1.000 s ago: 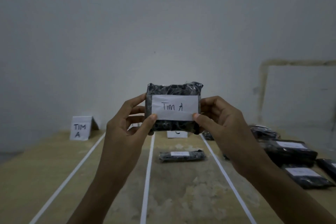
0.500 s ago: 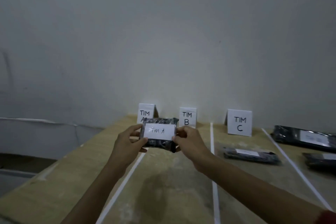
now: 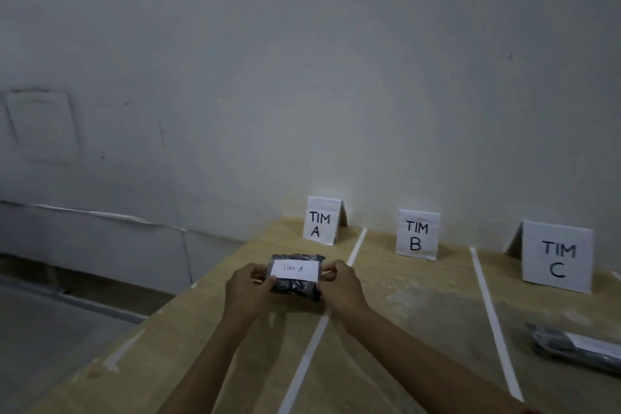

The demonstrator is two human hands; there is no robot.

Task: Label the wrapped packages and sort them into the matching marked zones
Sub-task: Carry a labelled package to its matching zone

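A black wrapped package (image 3: pixel 295 289) with a white label reading "Tim A" is low over the wooden table (image 3: pixel 208 339), inside the leftmost zone. My left hand (image 3: pixel 247 289) grips its left end and my right hand (image 3: pixel 339 286) grips its right end, thumbs on the front. Just behind it stands the folded "TIM A" card (image 3: pixel 321 221). A white tape line (image 3: pixel 312 343) bounds this zone on the right. I cannot tell whether the package touches the table.
The "TIM B" card (image 3: pixel 417 235) and "TIM C" card (image 3: pixel 557 257) stand further right by the wall, split by a second tape line (image 3: pixel 494 323). Another labelled black package (image 3: pixel 578 348) lies in the C zone. The table's left edge drops to the floor.
Both hands have carried the package from chest height down and left into the TIM A zone. My view has turned left, so the packages at the right have left the frame.
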